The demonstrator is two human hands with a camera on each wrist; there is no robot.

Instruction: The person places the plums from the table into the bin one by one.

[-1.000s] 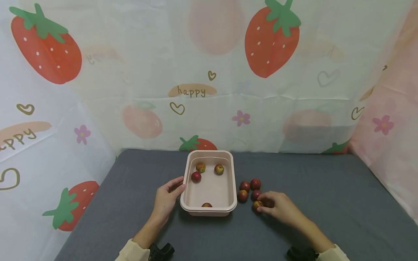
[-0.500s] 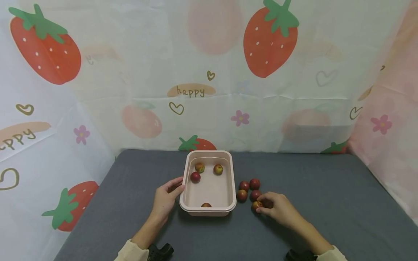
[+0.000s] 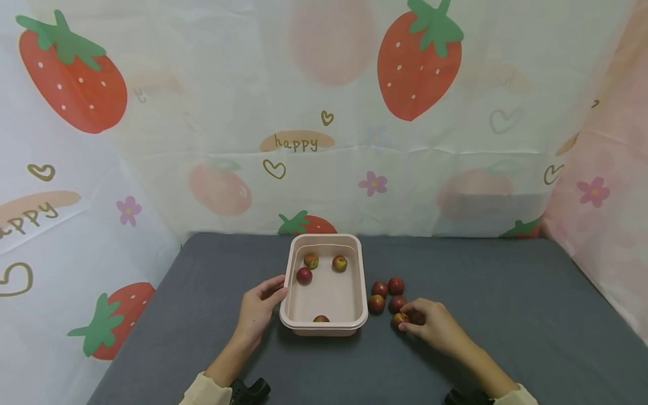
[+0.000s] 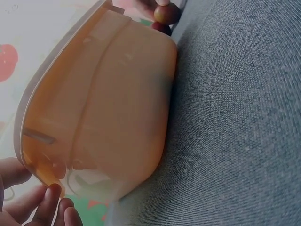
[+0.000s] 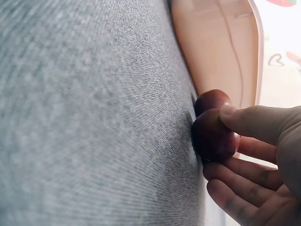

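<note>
Both hands had hold of something: the left hand point(image 3: 255, 312) pinched the left rim of a pale pink box point(image 3: 335, 301), and the right hand point(image 3: 436, 325) pinched a round reddish fruit point(image 3: 399, 321) between thumb and fingers. The box stood on the bench point(image 3: 324, 371), which was covered in grey cloth, with its long sides running away from the person. Inside it lay a dark red fruit point(image 3: 304, 275) near the left wall, a mottled fruit point(image 3: 311, 260) just beyond that one, and a yellowish-red fruit point(image 3: 339, 263) toward the right; a near fruit point(image 3: 321, 319) showed only its top above the near rim. The pinched fruit was outside the box, to its right, at the near end of a small cluster point(image 3: 379, 288) of four more reddish fruits. In the right wrist view the thumb pressed on its upper side, and another fruit point(image 5: 212, 98) sat just behind, toward the box wall; whether the pinched one was touching the cloth was hard to say from that angle. Cream sleeves point(image 3: 207, 391) covered the forearms below bare wrists, with black wrist mounts point(image 3: 250, 391) beside them. Behind the bench hung a pale backdrop point(image 3: 324, 197) printed with strawberries, hearts and flowers.
</note>
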